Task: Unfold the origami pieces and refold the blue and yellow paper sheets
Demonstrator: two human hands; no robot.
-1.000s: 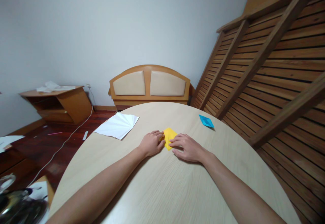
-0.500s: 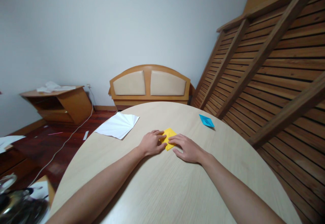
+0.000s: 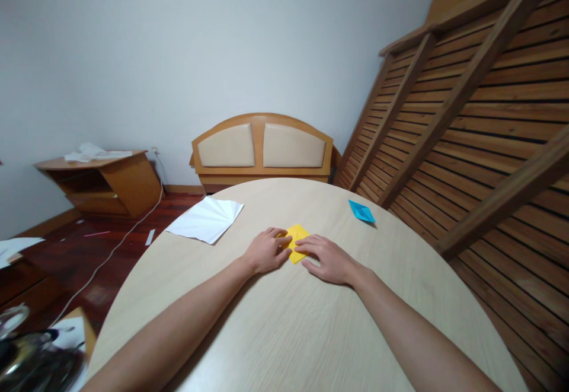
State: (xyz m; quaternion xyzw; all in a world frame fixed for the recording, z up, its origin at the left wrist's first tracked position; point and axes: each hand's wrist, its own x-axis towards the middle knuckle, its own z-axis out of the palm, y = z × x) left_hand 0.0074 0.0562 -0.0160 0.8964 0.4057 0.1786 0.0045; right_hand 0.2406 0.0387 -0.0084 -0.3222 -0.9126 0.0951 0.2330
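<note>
A folded piece of yellow paper (image 3: 299,232) lies flat on the round wooden table (image 3: 284,332), roughly diamond-shaped with creases across it. My left hand (image 3: 267,249) rests on its left side, fingers stretched out and spread over the paper. From the other side my right hand (image 3: 328,259) lays its fingertips on the yellow paper's right part, its thumb apart near the lower corner. Both hands partly cover the paper's edges.
A creased white paper sheet (image 3: 205,219) lies on the table's left side. Toward the right edge sits a folded blue paper boat shape (image 3: 362,212). A slatted wooden panel (image 3: 484,113) leans at right; a headboard (image 3: 262,146) stands behind the table.
Almost nothing differs. The fingers of my right hand have shifted very slightly on the yellow paper.
</note>
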